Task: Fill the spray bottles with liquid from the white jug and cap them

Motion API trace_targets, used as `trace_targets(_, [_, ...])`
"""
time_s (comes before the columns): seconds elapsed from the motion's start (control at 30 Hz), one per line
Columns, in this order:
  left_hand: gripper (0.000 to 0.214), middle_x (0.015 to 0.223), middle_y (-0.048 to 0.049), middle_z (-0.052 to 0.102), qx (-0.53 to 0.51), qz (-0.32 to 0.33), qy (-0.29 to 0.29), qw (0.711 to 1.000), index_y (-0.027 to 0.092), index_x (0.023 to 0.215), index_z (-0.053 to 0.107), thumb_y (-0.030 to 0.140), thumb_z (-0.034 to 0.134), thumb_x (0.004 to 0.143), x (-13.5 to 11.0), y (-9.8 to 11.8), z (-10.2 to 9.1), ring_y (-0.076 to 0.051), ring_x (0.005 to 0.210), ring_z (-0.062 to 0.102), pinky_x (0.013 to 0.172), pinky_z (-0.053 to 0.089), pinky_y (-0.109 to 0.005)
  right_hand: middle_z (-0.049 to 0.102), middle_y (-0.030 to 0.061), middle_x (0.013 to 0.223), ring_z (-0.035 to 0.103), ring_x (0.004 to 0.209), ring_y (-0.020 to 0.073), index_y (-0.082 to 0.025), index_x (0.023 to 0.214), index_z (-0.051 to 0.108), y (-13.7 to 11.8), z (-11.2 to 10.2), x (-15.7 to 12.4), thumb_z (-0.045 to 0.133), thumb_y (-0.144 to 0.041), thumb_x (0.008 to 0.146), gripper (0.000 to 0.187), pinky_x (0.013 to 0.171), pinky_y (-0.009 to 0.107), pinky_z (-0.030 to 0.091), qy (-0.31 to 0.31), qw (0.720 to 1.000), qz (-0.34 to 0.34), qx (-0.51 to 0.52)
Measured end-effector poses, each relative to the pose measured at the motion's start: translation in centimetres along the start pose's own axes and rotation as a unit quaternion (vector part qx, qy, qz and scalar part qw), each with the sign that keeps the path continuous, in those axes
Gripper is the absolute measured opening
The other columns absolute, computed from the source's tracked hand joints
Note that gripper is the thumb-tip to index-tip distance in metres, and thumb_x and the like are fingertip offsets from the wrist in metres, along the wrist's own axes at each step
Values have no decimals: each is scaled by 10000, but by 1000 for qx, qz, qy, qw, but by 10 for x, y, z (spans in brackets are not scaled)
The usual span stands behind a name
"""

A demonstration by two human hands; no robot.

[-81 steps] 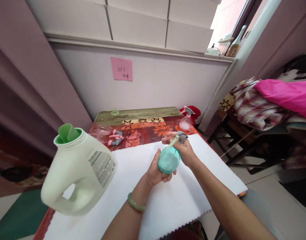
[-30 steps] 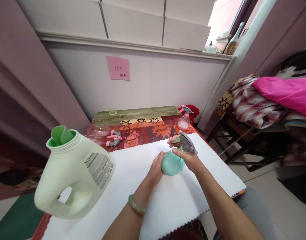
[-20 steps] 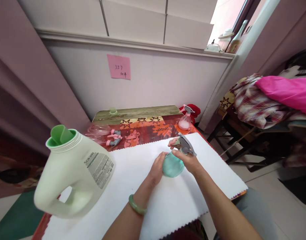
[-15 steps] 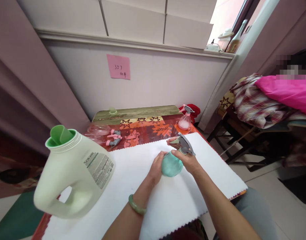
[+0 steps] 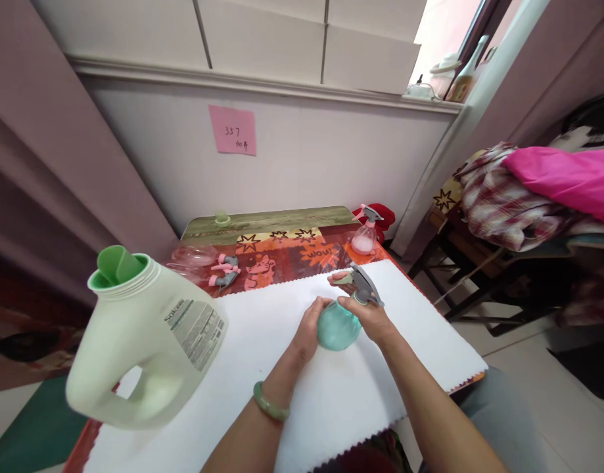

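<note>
Teal spray bottle [image 5: 338,328] being gripped round body by left hand [image 5: 308,328], near neck by right hand [image 5: 369,315]; pale green jug [image 5: 146,338] being supported by counter [image 5: 282,221] at left.

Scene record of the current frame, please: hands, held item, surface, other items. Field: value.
left hand: on the body of the teal spray bottle
right hand: at its neck, below the gray spray head
left hand point: left hand
held item: teal spray bottle, tilted
surface: white mat with a zigzag edge
mat's left side: pale-green jug, upright, green spout in its mouth
table's far right: pink spray bottle, standing
wall: pink note, "357"
</note>
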State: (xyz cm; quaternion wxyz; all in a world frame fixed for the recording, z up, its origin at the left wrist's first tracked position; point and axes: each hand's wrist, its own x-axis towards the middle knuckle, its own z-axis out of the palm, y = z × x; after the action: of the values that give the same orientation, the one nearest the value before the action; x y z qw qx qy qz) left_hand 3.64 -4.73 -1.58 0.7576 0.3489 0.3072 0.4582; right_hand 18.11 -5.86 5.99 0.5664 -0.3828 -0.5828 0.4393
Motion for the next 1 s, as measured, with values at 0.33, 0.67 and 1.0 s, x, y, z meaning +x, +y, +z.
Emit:
trace_targets(0.33, [562,1018,-106,720,17,26,-1,1000,150,995,715,677,583,854,0,-1,-1,-283,1037,640,945,463,-402,672,41,1127,622,1095,258,-310,1091,659,1,0,-2,722,-350,842,261,998,484,482,11,1000,-2,-6])
trace_targets(0.67, [597,992,-100,717,12,17,3,1000,154,993,709,710,536,863,0,-2,0,-257,971,652,938,467,-400,665,46,1256,598,1246,269,-317,1201,649,-7,4,-5,736,-345,849,363,1121,518,424,7,1000,5,-2])
trace_targets(1.0, [639,1008,-109,722,-10,-2,-17,1000,161,1016,694,748,496,858,-3,3,4,-269,991,654,940,461,-414,681,45,1123,635,1106,254,-300,1085,685,-7,-5,-4,724,-358,855,240,1023,485,493,-23,999,-19,-13])
